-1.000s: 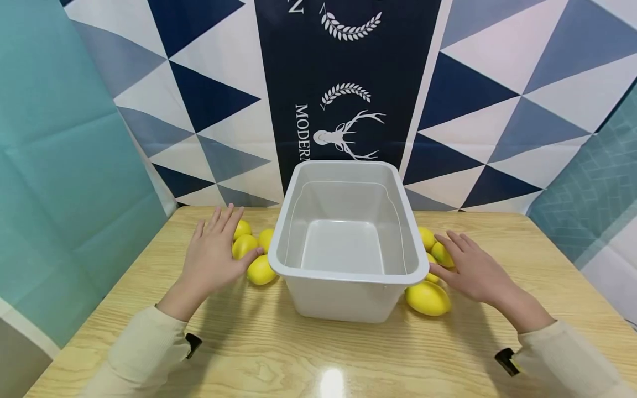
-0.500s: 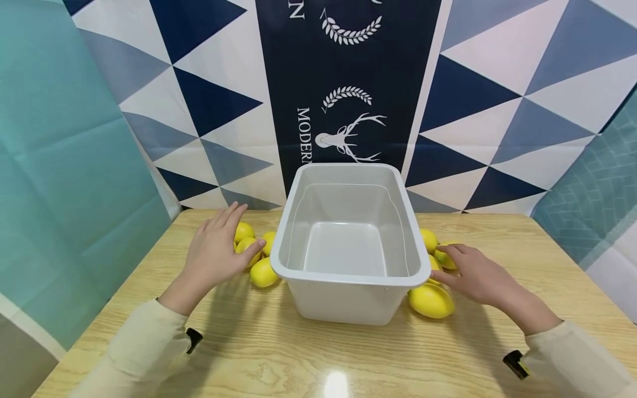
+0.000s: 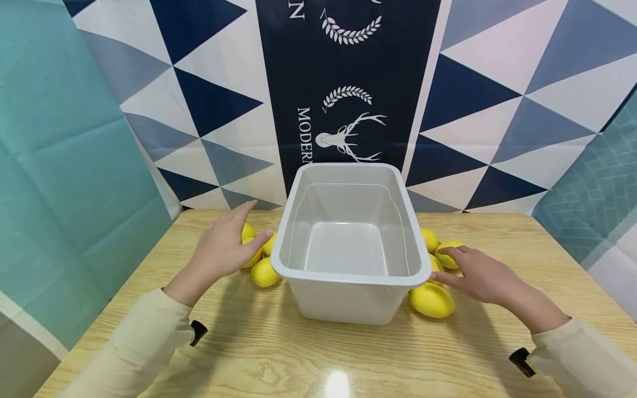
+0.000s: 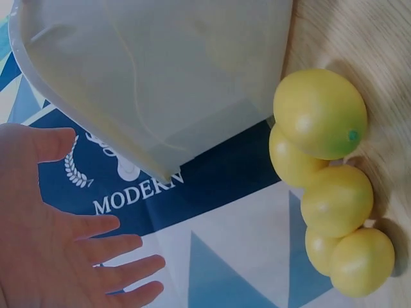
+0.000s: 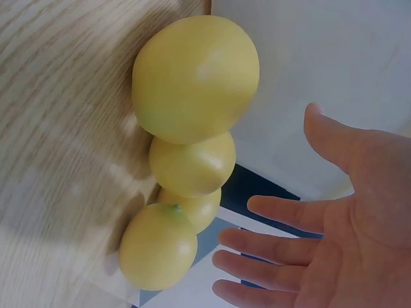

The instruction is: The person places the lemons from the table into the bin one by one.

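A deep light-grey plastic bin point(image 3: 343, 298) stands upright in the middle of the table, with nothing inside it. My left hand point(image 3: 224, 243) hovers on the bin's left, fingers stretched, over a cluster of yellow lemons that it partly hides. Of these, the nearest lemon point(image 3: 265, 272) lies beside the bin wall. On the other side, my right hand point(image 3: 480, 276) hangs above several more lemons, its fingers relaxed and its thumb close to the rim. The largest lemon point(image 3: 432, 300) there lies at the front. Both wrist views show the palm point(image 4: 29, 224) and the other palm point(image 5: 366, 224) bare.
The wooden table point(image 3: 298, 354) reaches back to a patterned wall cloth point(image 3: 348, 61) with triangles and a deer print. Teal panels point(image 3: 64, 166) rise at the left, with a similar one point(image 3: 592, 182) on the right.
My left hand has moved slightly right, toward the bin. My right hand has drifted a little right and down. The bin and lemons keep their places; the head view has shifted slightly.
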Tool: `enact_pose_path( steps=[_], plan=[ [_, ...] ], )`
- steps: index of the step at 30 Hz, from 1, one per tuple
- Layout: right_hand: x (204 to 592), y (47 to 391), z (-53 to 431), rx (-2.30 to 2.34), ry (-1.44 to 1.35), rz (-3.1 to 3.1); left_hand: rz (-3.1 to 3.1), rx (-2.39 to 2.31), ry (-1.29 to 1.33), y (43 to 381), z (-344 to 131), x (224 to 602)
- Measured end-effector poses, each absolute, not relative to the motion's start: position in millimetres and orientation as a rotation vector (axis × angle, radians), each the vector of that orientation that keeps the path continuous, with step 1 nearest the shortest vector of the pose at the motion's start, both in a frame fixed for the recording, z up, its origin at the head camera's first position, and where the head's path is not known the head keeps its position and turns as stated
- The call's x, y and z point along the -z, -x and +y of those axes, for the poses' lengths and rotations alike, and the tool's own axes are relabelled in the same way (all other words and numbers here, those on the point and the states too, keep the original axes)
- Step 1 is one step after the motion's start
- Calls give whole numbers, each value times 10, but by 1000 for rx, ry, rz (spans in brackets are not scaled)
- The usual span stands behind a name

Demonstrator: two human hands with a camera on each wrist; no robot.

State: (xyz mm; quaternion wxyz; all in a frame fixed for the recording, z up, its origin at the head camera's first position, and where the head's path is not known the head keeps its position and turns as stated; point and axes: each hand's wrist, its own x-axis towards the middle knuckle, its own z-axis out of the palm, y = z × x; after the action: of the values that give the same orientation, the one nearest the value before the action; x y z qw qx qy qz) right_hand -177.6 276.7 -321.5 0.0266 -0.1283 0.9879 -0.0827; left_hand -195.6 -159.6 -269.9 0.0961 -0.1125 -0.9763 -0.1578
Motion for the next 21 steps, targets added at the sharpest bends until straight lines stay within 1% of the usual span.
enact_pose_path(
  steps=[8, 21],
  plan=[
    [3187, 1771, 2735, 260, 436, 3034, -2958, 567, 344, 2004, -1556, 2662],
    [3188, 1694, 2736, 254, 499, 3039, -3065, 858, 339, 2061, -1454, 2605]
  ],
)
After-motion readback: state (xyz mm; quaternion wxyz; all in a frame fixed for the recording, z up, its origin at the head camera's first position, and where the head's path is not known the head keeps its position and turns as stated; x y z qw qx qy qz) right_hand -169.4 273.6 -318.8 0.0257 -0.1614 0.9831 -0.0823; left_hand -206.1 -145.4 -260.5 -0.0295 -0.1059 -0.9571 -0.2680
